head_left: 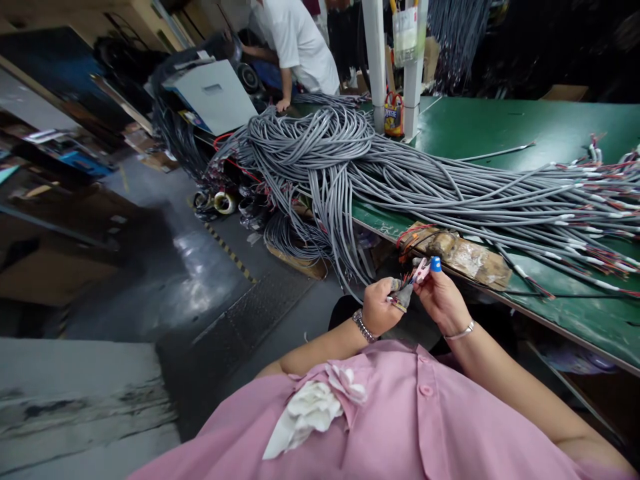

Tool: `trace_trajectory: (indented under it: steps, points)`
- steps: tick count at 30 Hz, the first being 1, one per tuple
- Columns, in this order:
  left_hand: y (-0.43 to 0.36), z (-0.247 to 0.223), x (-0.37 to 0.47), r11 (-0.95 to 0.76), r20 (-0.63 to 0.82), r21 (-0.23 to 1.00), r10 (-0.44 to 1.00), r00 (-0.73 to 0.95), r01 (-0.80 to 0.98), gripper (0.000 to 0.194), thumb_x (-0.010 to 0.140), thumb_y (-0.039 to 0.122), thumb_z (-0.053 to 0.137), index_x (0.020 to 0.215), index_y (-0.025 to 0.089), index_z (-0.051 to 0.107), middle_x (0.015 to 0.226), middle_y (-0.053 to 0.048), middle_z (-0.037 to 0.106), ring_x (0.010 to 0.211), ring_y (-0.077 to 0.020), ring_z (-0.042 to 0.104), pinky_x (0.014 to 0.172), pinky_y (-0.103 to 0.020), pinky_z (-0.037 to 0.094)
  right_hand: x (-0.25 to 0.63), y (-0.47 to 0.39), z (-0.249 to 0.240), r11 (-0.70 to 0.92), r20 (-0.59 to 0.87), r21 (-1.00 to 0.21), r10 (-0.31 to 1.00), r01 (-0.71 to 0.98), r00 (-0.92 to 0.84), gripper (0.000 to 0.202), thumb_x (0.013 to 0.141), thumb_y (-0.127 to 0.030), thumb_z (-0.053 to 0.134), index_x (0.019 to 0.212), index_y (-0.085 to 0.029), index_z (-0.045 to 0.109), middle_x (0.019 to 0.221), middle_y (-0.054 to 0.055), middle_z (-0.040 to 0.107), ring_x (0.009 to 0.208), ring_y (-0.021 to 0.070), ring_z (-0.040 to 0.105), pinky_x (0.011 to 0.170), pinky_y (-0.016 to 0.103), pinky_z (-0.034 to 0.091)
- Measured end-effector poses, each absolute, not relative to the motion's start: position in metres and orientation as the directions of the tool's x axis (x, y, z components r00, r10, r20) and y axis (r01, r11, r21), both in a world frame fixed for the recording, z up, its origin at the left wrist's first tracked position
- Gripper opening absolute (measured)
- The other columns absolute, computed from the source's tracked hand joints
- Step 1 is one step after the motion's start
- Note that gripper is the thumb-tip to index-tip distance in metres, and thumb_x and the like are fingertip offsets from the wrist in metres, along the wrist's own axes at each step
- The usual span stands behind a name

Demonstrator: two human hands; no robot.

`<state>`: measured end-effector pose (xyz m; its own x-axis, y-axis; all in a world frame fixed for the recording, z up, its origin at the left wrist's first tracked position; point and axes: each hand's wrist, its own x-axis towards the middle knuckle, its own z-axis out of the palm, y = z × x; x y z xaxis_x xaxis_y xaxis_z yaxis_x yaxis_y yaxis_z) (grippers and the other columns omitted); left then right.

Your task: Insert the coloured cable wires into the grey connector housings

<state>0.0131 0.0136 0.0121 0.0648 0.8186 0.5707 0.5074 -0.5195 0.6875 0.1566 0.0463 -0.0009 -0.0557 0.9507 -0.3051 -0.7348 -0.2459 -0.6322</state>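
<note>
My left hand [380,308], with a metal watch at the wrist, is closed around the end of a grey cable whose thin coloured wires [404,285] stick out between the hands. Close beside it, my right hand [443,297] has a blue cover on one fingertip and pinches a small pinkish piece [421,271] against the wires. What exactly that piece is stays too small to tell. Just behind the hands, a taped wooden block [463,257] lies at the edge of the green table [500,133]. A big bundle of grey cables [320,143] stretches over the table.
Cable loops hang over the table's near edge. A white post [376,60] rises from the table, with a small red and yellow packet [394,115] by it. A person in a white shirt [305,47] leans near a light grey box [215,93] at the back.
</note>
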Motion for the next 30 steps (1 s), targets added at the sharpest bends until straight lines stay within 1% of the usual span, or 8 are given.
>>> trace_trajectory:
  steps: [3, 6, 9, 14, 20, 23, 27, 30]
  points:
    - [0.012, 0.013, 0.012, -0.502, 0.547, 0.710, 0.835, 0.061, 0.494, 0.021, 0.079, 0.026, 0.062, 0.063, 0.017, 0.051, 0.057, 0.001, 0.049, 0.053, -0.0092, 0.043, 0.055, -0.023, 0.036, 0.159, 0.044, -0.003, -0.278, -0.301, -0.615, 0.948, -0.738, -0.106, 0.034, 0.074, -0.053, 0.070, 0.081, -0.021, 0.067, 0.076, 0.000, 0.067, 0.066, 0.0113, 0.058, 0.059, 0.023, 0.049]
    - [0.007, 0.013, 0.009, -0.471, 0.510, 0.747, 0.859, 0.050, 0.470, 0.019, 0.078, 0.025, 0.063, 0.065, 0.017, 0.053, 0.058, 0.001, 0.051, 0.054, -0.0094, 0.045, 0.057, -0.023, 0.037, 0.165, 0.042, -0.006, -0.332, -0.320, -0.574, 0.932, -0.748, -0.168, 0.042, 0.079, -0.062, 0.059, 0.088, -0.021, 0.068, 0.080, 0.001, 0.067, 0.069, 0.0127, 0.060, 0.060, 0.024, 0.050]
    - [0.001, 0.013, 0.005, -0.401, 0.432, 0.809, 0.901, 0.028, 0.430, 0.020, 0.078, 0.028, 0.065, 0.065, 0.017, 0.054, 0.059, 0.001, 0.052, 0.054, -0.0093, 0.046, 0.057, -0.023, 0.038, 0.172, 0.041, -0.011, -0.342, -0.343, -0.564, 0.925, -0.751, -0.163, 0.046, 0.081, -0.065, 0.052, 0.087, -0.022, 0.067, 0.080, 0.002, 0.067, 0.069, 0.0134, 0.061, 0.059, 0.024, 0.050]
    - [-0.004, 0.011, 0.004, -0.162, 0.181, 0.959, 0.981, -0.065, 0.233, 0.029, 0.081, 0.040, 0.063, 0.066, 0.017, 0.053, 0.055, 0.002, 0.053, 0.047, -0.0078, 0.047, 0.049, -0.020, 0.038, 0.184, 0.039, -0.020, -0.356, -0.392, -0.576, 0.910, -0.736, -0.133, 0.035, 0.082, -0.055, 0.058, 0.082, -0.021, 0.067, 0.077, 0.002, 0.066, 0.065, 0.0126, 0.060, 0.058, 0.023, 0.051]
    - [-0.003, 0.012, 0.007, 0.024, -0.020, 0.998, 0.998, -0.068, 0.066, 0.036, 0.079, 0.048, 0.062, 0.068, 0.017, 0.049, 0.054, 0.002, 0.056, 0.039, -0.0067, 0.048, 0.038, -0.018, 0.036, 0.195, 0.032, -0.026, -0.346, -0.403, -0.601, 0.910, -0.720, -0.101, 0.023, 0.078, -0.042, 0.068, 0.081, -0.020, 0.067, 0.075, 0.000, 0.065, 0.062, 0.0102, 0.059, 0.057, 0.022, 0.051]
    - [-0.001, 0.005, 0.007, 0.073, -0.072, 0.997, 0.996, -0.060, 0.021, 0.037, 0.078, 0.049, 0.063, 0.070, 0.016, 0.050, 0.055, 0.002, 0.057, 0.038, -0.0065, 0.048, 0.038, -0.018, 0.036, 0.199, 0.027, -0.027, -0.341, -0.404, -0.603, 0.910, -0.721, -0.092, 0.019, 0.076, -0.038, 0.071, 0.081, -0.020, 0.066, 0.074, -0.001, 0.065, 0.060, 0.0093, 0.058, 0.057, 0.022, 0.051]
    - [0.001, -0.007, 0.008, 0.108, -0.108, 0.994, 0.994, -0.016, -0.008, 0.037, 0.078, 0.050, 0.063, 0.073, 0.015, 0.052, 0.058, 0.001, 0.059, 0.038, -0.0060, 0.049, 0.039, -0.017, 0.035, 0.203, 0.021, -0.028, -0.348, -0.417, -0.620, 0.905, -0.703, -0.081, 0.019, 0.075, -0.037, 0.072, 0.081, -0.020, 0.067, 0.074, -0.001, 0.065, 0.060, 0.0084, 0.057, 0.056, 0.020, 0.050]
    - [0.000, -0.007, 0.011, 0.103, -0.099, 0.994, 0.991, 0.090, -0.031, 0.037, 0.080, 0.050, 0.061, 0.078, 0.014, 0.056, 0.066, -0.002, 0.064, 0.047, -0.0079, 0.057, 0.046, -0.018, 0.040, 0.207, 0.015, -0.029, -0.334, -0.411, -0.639, 0.910, -0.693, -0.059, 0.019, 0.074, -0.036, 0.073, 0.083, -0.019, 0.068, 0.074, -0.001, 0.064, 0.060, 0.0083, 0.056, 0.056, 0.020, 0.050]
